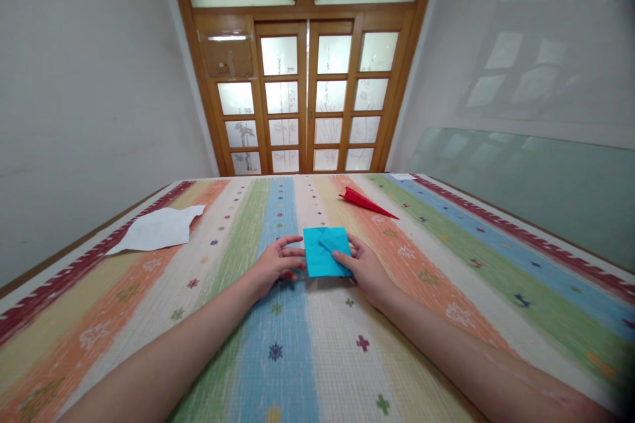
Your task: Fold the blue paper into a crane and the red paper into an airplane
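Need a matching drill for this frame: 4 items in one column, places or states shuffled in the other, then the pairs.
Items:
1. blue folded paper
2. red paper plane
3. white paper sheet
4. glass pane

Places or states:
A. leaning against the right wall
B. lying flat near the table's left edge
C. between the left hand and right hand, fingers on its edges
D. resting untouched on the striped tablecloth, beyond the hands

Pairs: 1-C, 2-D, 3-B, 4-A
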A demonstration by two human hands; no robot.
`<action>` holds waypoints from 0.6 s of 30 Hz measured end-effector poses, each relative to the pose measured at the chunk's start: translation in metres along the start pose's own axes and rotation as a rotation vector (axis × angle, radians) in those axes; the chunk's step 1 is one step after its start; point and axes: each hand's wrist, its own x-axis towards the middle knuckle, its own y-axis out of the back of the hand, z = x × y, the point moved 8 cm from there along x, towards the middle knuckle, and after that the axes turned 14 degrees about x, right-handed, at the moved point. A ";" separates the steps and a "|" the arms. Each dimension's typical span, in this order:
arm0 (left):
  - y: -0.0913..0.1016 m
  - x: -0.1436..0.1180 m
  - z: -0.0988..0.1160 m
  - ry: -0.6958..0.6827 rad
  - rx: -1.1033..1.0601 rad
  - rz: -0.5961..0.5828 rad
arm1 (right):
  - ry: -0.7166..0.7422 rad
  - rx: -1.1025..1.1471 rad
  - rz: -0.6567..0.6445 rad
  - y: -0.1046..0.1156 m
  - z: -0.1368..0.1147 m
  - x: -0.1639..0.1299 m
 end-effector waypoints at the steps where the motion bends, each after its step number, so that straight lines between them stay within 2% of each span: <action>1: -0.001 0.000 0.000 -0.001 0.005 -0.009 | -0.005 0.004 0.006 0.000 0.000 0.000; 8: -0.007 0.002 -0.002 -0.036 0.092 -0.002 | -0.015 -0.005 0.045 0.001 -0.001 -0.002; 12: -0.008 0.001 0.001 -0.051 0.126 0.019 | -0.014 -0.022 0.005 -0.004 -0.001 -0.004; 18: -0.018 -0.002 0.009 -0.129 0.089 -0.054 | -0.002 -0.049 0.010 -0.018 -0.002 -0.013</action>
